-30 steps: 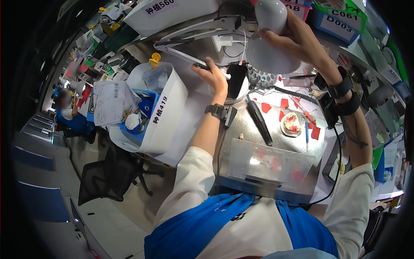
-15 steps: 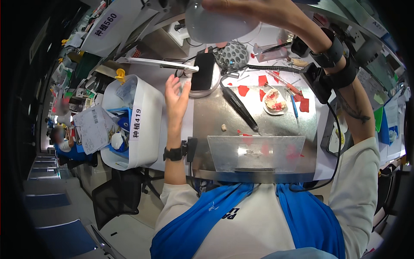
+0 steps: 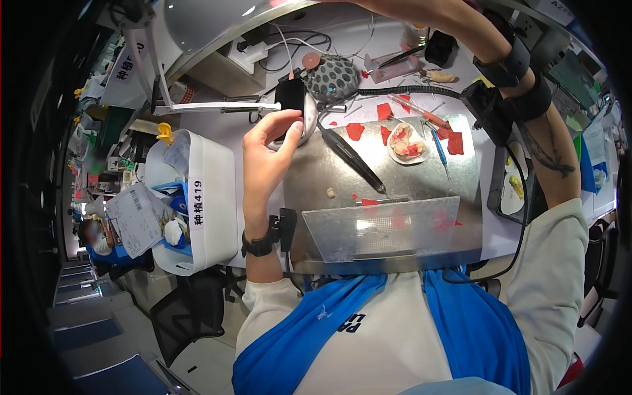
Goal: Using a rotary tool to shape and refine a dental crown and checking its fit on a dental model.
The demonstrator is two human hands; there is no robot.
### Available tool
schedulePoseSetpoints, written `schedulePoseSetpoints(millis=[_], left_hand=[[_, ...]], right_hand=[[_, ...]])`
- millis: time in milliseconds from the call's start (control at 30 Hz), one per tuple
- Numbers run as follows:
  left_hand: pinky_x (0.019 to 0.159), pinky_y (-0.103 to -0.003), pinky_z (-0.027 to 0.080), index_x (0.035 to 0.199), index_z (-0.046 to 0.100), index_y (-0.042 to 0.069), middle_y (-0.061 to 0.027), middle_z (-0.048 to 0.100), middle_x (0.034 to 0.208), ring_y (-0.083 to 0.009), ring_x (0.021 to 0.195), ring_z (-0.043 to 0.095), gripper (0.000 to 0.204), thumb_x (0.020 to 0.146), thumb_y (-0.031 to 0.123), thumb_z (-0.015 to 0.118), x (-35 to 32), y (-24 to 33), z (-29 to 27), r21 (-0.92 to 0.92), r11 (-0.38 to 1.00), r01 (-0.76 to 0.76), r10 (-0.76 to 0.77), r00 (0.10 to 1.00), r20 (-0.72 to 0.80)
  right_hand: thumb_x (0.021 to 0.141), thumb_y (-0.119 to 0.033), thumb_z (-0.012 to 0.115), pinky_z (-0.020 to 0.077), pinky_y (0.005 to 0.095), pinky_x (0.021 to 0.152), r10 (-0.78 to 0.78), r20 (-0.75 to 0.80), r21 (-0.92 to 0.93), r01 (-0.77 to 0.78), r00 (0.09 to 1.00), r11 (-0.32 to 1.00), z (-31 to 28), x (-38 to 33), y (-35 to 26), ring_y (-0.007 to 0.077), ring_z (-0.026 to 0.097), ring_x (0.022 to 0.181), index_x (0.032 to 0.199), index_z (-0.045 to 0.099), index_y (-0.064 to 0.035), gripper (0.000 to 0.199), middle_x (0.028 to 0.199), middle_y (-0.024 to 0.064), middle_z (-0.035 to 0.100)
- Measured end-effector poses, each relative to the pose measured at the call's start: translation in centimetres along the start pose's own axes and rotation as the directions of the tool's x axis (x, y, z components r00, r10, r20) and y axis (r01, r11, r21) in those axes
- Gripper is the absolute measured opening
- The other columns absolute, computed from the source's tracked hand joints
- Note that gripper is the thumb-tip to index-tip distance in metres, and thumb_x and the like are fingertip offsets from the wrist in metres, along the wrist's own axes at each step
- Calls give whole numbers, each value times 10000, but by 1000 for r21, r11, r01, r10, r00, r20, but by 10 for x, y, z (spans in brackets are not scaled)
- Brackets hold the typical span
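The left hand (image 3: 266,155) is lifted over the tabletop (image 3: 474,243). Its fingers (image 3: 280,122) are bent and partly open around a small black box (image 3: 290,99), touching its bottom edge. The box sits just beside a round dish. The right arm reaches up to the big lamp shade (image 3: 210,20) at the top; that hand is cut off, so I cannot tell how its fingers are. A white bin (image 3: 214,197) stands to the left.
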State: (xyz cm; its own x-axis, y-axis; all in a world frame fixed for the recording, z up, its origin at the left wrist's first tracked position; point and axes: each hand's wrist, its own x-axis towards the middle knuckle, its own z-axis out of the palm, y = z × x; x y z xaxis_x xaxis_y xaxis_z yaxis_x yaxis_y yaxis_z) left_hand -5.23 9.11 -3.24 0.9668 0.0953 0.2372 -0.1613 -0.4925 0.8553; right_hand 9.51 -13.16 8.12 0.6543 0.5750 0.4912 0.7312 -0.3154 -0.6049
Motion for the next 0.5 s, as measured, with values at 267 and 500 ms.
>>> schedulePoseSetpoints(millis=[267, 500], left_hand=[[769, -256, 501, 961, 622, -56, -125, 661, 861, -158, 789, 651, 142, 845, 25, 601, 7, 65, -41, 33, 951, -308, 298, 880, -371], [723, -249, 464, 978, 580, -54, -122, 623, 893, -150, 801, 595, 168, 853, 58, 580, 16, 106, -113, 406, 743, -532, 610, 289, -738]], right_hand=[[829, -300, 648, 482, 348, 847, -56, 188, 199, 17, 981, 980, -8, 9, -43, 233, 597, 981, 1071, 565, 38, 424, 1008, 169, 625], [892, -249, 595, 508, 273, 771, -298, -241, 222, 352, 924, 909, -12, 52, -80, 142, 637, 828, 983, 640, 12, 279, 920, 84, 672]])
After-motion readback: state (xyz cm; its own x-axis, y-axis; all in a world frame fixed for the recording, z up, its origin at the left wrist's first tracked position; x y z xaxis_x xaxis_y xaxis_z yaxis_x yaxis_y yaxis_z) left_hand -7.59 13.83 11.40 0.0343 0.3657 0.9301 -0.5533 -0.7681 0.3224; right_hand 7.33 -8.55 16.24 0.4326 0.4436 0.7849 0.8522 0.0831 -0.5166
